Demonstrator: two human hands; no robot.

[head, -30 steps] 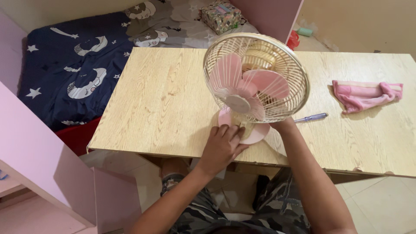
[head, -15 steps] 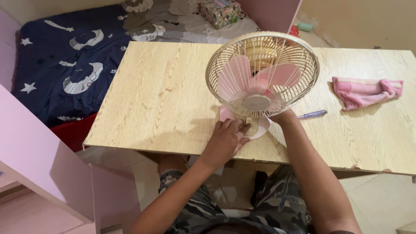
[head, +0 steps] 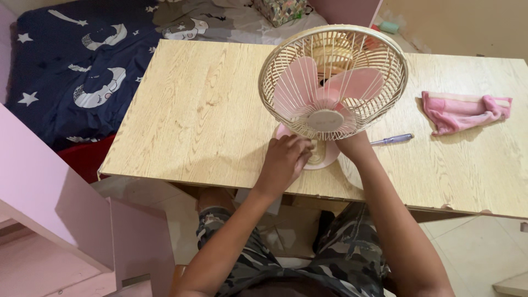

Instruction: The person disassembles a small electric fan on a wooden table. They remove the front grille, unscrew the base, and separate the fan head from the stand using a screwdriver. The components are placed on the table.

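Two hands: both are on one small table fan (head: 333,82), which stands on the wooden table (head: 209,110) close to its near edge.
Fan: cream wire cage, pink blades, round pink base (head: 330,157); the cage tilts up toward the person.
Left hand (head: 285,158): palm down, fingers curled over the near left side of the base, pressing on it; arm comes up from below the table edge, elbow bent.
Right hand (head: 355,146): tucked just under the cage's lower right rim, wrist bent; the fingers are hidden behind the cage, so I cannot tell what they grip.
Beyond the right hand: a purple pen (head: 391,139) lies just to its right, and a crumpled pink cloth (head: 465,113) lies farther right, well apart.
Beyond the left hand: bare tabletop to its left, then a dark blue bedspread (head: 71,71) with moons and stars past the table's edge.
Change: since a second ago the cage has tipped further back and faces the person more squarely; the left hand has slid closer onto the base, and the right wrist sits higher against the cage.
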